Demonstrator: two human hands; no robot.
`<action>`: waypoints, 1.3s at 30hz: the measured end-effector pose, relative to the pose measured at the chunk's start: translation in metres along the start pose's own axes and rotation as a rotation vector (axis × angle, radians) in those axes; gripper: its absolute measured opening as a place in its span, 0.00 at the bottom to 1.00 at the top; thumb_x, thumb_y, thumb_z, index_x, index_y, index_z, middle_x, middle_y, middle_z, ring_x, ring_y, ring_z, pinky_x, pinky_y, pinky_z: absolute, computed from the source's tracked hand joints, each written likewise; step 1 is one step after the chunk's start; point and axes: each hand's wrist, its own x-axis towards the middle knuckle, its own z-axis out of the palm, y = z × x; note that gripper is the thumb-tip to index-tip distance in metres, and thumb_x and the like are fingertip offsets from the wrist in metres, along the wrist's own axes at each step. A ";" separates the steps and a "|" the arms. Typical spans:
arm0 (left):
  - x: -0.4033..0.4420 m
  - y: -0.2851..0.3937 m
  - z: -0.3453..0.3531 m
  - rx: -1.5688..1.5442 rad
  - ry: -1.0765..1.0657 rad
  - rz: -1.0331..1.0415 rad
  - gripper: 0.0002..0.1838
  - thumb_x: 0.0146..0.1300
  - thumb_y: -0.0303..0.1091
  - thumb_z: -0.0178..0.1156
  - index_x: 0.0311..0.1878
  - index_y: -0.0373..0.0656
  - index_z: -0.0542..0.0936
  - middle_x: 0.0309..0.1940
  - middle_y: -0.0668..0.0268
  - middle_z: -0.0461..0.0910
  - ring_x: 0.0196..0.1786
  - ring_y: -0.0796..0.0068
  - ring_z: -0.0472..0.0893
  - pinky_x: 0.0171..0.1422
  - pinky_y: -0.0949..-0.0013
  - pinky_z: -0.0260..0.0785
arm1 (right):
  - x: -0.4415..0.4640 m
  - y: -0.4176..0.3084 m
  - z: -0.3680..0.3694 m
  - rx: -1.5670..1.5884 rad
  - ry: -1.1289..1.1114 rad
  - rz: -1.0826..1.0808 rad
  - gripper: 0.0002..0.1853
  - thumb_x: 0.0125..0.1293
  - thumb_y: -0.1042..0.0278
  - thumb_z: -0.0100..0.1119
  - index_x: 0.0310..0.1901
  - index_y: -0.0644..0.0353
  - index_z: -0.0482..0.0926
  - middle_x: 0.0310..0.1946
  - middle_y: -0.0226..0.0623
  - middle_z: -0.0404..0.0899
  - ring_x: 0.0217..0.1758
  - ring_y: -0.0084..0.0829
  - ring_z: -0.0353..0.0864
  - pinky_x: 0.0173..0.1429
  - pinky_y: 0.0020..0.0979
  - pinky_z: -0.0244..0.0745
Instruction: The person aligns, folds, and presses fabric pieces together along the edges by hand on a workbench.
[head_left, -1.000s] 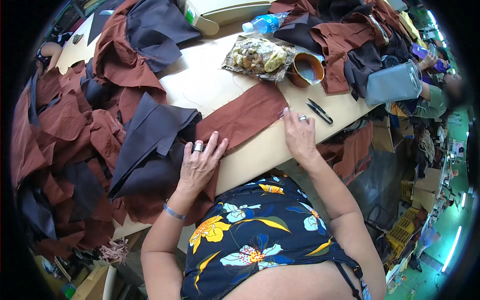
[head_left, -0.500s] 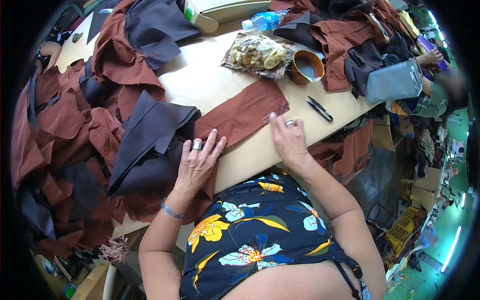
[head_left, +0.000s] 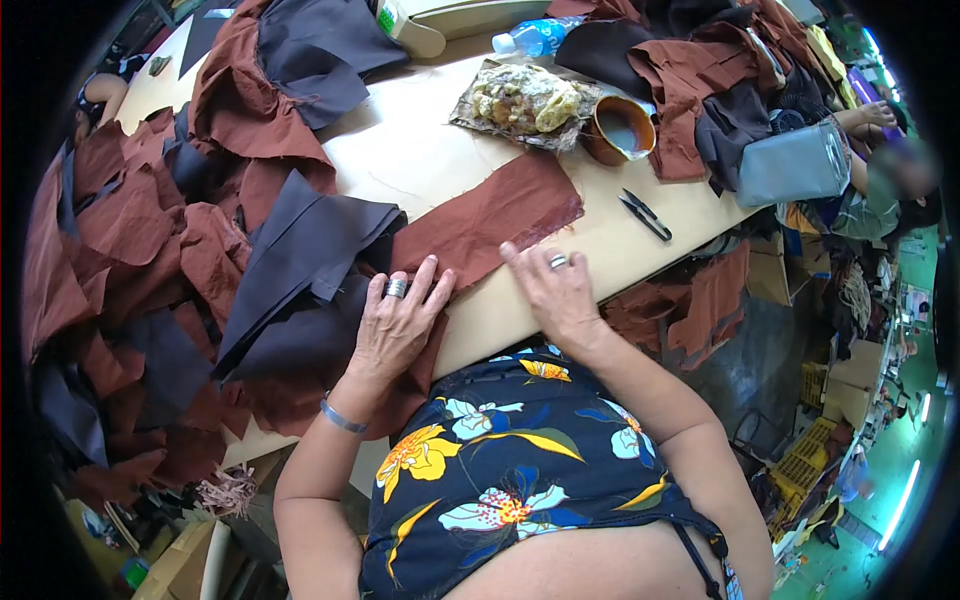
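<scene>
A strip of reddish-brown cloth [head_left: 500, 210] lies flat across the table, its right end edged with a darker, wet-looking band. My left hand [head_left: 398, 318] rests on the strip's near left part, fingers spread, a ring on one of them. At the strip's near edge is my right hand [head_left: 560, 295], with the index finger stretched out to the cloth and the other fingers loosely bent; I see nothing held in it. Thread snips [head_left: 646, 215] lie to the right of the strip. Beyond it stand a brown cup [head_left: 622, 132] with greyish liquid and a lumpy yellowish mass [head_left: 522, 100].
Heaps of brown cloth [head_left: 215, 260] and dark cloth [head_left: 310, 235] cover the left of the table [head_left: 490, 325]. A water bottle [head_left: 540, 38] lies at the back. More cloth and a grey folded packet [head_left: 793, 165] are at the right, near another person [head_left: 872, 205].
My right hand has slid left along the strip's near edge, away from its right end. The left hand stays on the cloth. The view has shifted slightly.
</scene>
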 end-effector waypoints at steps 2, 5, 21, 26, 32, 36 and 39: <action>-0.001 -0.001 0.001 -0.006 0.031 0.046 0.21 0.60 0.35 0.49 0.58 0.56 0.73 0.61 0.64 0.69 0.47 0.66 0.74 0.57 0.56 0.63 | 0.000 -0.001 -0.004 0.151 -0.042 -0.025 0.29 0.55 0.72 0.51 0.62 0.42 0.70 0.40 0.30 0.71 0.43 0.31 0.73 0.44 0.37 0.63; -0.002 -0.002 0.000 -0.043 0.068 0.094 0.18 0.59 0.36 0.50 0.53 0.56 0.74 0.61 0.65 0.69 0.50 0.66 0.73 0.60 0.56 0.61 | 0.011 0.034 -0.014 0.474 -0.086 0.007 0.25 0.51 0.77 0.53 0.53 0.42 0.76 0.36 0.31 0.71 0.45 0.32 0.74 0.43 0.39 0.66; -0.006 0.007 -0.013 -0.122 -0.001 -0.018 0.07 0.52 0.36 0.59 0.23 0.46 0.75 0.67 0.67 0.63 0.69 0.58 0.59 0.71 0.38 0.43 | 0.077 0.191 -0.028 0.090 -0.283 0.411 0.27 0.41 0.62 0.70 0.49 0.43 0.78 0.71 0.38 0.50 0.74 0.40 0.49 0.66 0.50 0.56; -0.012 0.005 -0.011 -0.115 0.021 -0.035 0.08 0.53 0.33 0.58 0.37 0.47 0.77 0.64 0.67 0.66 0.66 0.61 0.64 0.71 0.45 0.47 | 0.055 0.169 -0.038 -0.006 0.087 0.351 0.22 0.40 0.69 0.66 0.43 0.52 0.76 0.65 0.37 0.60 0.67 0.39 0.60 0.61 0.47 0.59; -0.015 0.003 -0.002 -0.089 0.038 0.023 0.23 0.53 0.31 0.56 0.56 0.50 0.73 0.60 0.68 0.70 0.57 0.67 0.71 0.65 0.54 0.57 | 0.022 0.093 -0.026 0.014 0.175 0.205 0.20 0.46 0.74 0.58 0.45 0.47 0.78 0.49 0.32 0.71 0.53 0.36 0.69 0.54 0.41 0.62; -0.014 0.003 -0.005 -0.082 0.021 0.054 0.22 0.55 0.31 0.52 0.56 0.53 0.73 0.59 0.65 0.69 0.56 0.64 0.71 0.63 0.54 0.59 | 0.005 0.018 -0.020 0.709 -0.137 0.153 0.27 0.49 0.78 0.53 0.53 0.42 0.77 0.40 0.32 0.71 0.48 0.36 0.71 0.49 0.45 0.66; -0.014 0.003 -0.003 -0.069 0.023 0.054 0.21 0.56 0.32 0.52 0.55 0.55 0.74 0.58 0.63 0.69 0.56 0.62 0.71 0.63 0.54 0.59 | 0.004 -0.003 -0.013 0.689 -0.163 0.157 0.30 0.51 0.78 0.50 0.60 0.45 0.72 0.41 0.35 0.70 0.48 0.37 0.71 0.50 0.42 0.62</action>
